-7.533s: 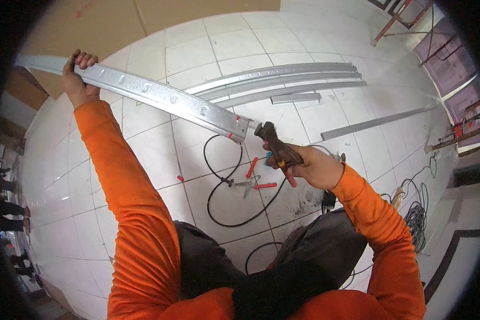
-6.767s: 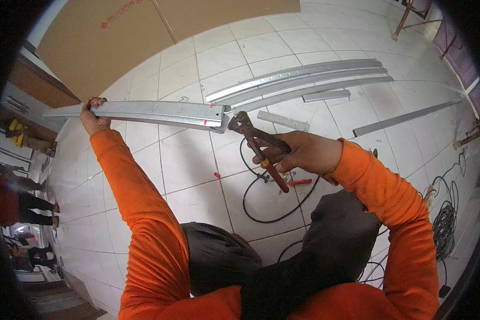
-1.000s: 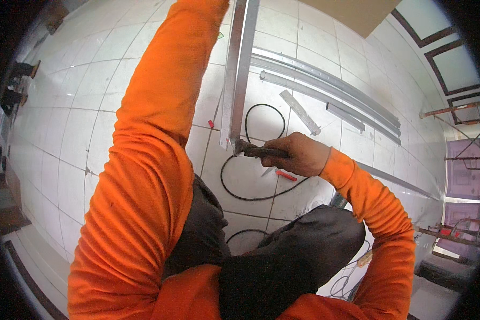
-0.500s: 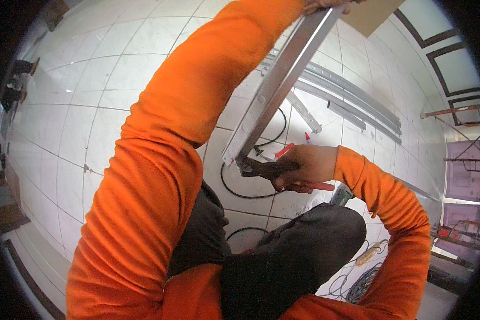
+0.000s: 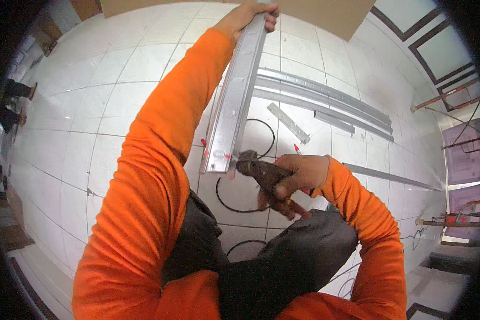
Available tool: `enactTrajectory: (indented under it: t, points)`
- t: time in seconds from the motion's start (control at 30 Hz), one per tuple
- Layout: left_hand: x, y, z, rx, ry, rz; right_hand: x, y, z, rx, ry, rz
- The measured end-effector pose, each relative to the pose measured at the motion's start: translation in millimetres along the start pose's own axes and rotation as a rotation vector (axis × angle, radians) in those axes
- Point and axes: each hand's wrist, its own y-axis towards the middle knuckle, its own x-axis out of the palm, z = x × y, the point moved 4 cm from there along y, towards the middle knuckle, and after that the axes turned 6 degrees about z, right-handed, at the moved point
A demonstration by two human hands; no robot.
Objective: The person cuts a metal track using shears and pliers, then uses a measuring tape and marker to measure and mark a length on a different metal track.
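My left hand [image 5: 250, 20] is closed around the far end of a silver metal channel [image 5: 234, 101], which slants down toward my knees. Small red marks show near its lower end. In my right hand [image 5: 298, 173] is a pair of tin snips [image 5: 258, 169] with a dark head and red handles. The snips' head is right beside the channel's lower right edge; whether the blades touch the metal I cannot tell. Part of the handles is hidden by my fingers.
Several long metal profiles [image 5: 325, 96] and a short perforated strip [image 5: 289, 124] lie on the white tiled floor. A red-tipped marker [image 5: 297, 149] is near my right hand. A black cable [image 5: 218, 194] loops below the channel. Brown cardboard [image 5: 325, 16] lies beyond; rusty scaffolding [image 5: 453, 101] stands at right.
The channel has swung left and turned its broad face up, with my left hand now fully in view. The snips have shifted slightly, and their handles sit lower and farther apart.
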Motion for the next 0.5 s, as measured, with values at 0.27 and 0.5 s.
enactTrajectory:
  t: [0.27,0.5]
  points:
    - [-16.7,-28.7,-4.7,-0.074,-0.199,0.487,-4.7,-26.3,-14.4,-0.135,0.206,0.012]
    - [-38.6,-38.9,41.3,-0.057,-0.389,0.439,7.8,-42.4,-47.0,-0.281,0.114,0.169]
